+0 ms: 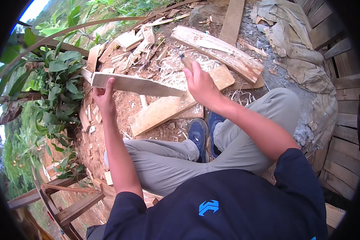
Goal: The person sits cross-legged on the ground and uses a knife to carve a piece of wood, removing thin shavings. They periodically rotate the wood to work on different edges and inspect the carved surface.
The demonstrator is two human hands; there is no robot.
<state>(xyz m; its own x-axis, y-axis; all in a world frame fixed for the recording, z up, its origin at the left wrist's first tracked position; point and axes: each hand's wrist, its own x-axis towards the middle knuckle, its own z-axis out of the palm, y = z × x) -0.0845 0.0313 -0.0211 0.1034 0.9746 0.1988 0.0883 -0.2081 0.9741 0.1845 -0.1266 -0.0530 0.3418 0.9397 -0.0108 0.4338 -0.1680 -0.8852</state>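
A tapered slat (136,85) is grasped at its broad end by the left hand (104,99), the thumb laid over the near face, while a wooden-handled tool (187,62) is clenched in the right hand (203,84) (its blade or head cannot be made out). The slat is held out in front of the body, its long axis run from left to right with a slight dip toward the narrow tip. The broad end is in the left hand's care; the tip is pointed at the right fist, just beside it, and on that closeness the work seems to turn.

Below, the far long edge of a plank (160,114) is crossed in view by the tip near mid-length; whether contact is made cannot be told. Past the plank's far right corner, one thick slab (236,64) is seen lying aslant, with one board (231,22) beyond it. In all, one slat, one tool, one plank and two shoes (198,136) are counted. The ground (122,106) is strewn with shavings (166,66), too many to be numbered, and bordered by crumpled sacking (294,44) at right.
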